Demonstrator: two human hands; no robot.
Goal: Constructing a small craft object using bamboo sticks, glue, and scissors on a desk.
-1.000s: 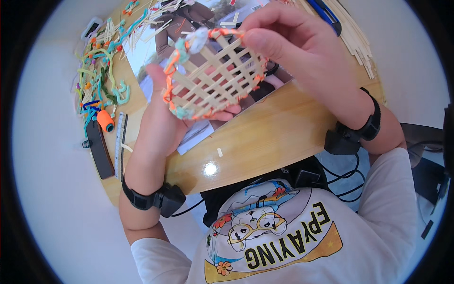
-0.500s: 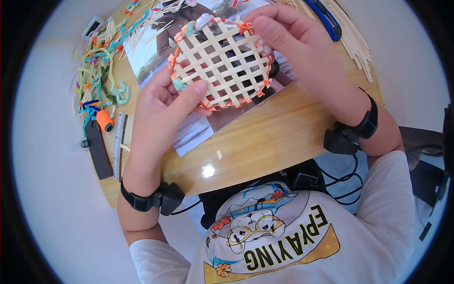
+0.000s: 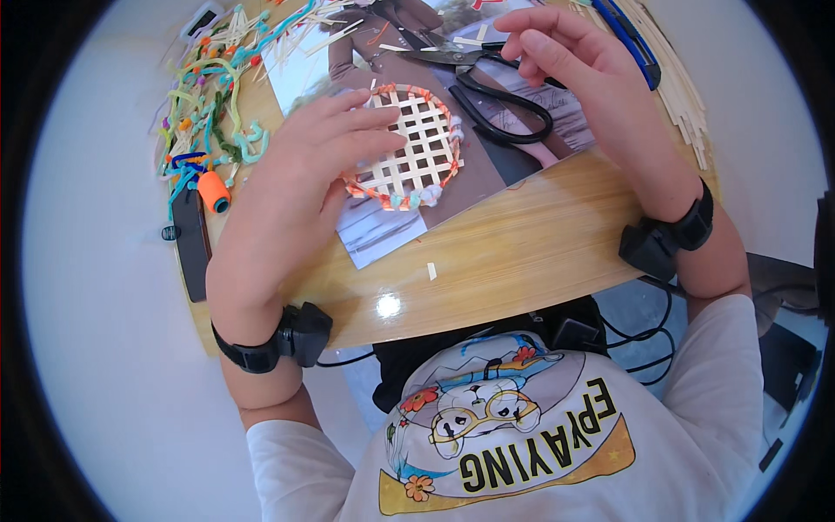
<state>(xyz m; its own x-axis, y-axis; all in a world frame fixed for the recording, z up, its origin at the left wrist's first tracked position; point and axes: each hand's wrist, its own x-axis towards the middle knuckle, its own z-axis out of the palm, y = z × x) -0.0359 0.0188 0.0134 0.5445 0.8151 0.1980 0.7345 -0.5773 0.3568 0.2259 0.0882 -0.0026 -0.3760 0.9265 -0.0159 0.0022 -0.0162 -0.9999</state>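
Observation:
A round woven lattice of pale flat strips [image 3: 422,148], its rim bound with orange, white and mint-green yarn, lies on a large printed picture sheet [image 3: 374,239]. Over the lattice's left side rests my left hand [image 3: 317,161], fingers stretched out and apart, covering part of the weave. Black-handled scissors [image 3: 504,130] lie on the sheet to the right of the lattice, blades pointing left. My right hand [image 3: 578,61] hovers by the scissors' far handle, its fingers loosely bent and apart, with nothing visible in them. That handle is partly hidden behind the hand.
At the left of the wooden table [image 3: 513,248] are tangled colourful yarn pieces [image 3: 209,96], an orange thread spool [image 3: 212,190] and a dark flat case [image 3: 191,252]. A blue utility knife [image 3: 635,43] and pale strips [image 3: 683,96] lie at the right. Small strip offcuts are scattered about.
The woven lattice has gone from between both raised hands down onto the sheet, turned round. My right hand has let go and moved right. The scissors now show in full beside it.

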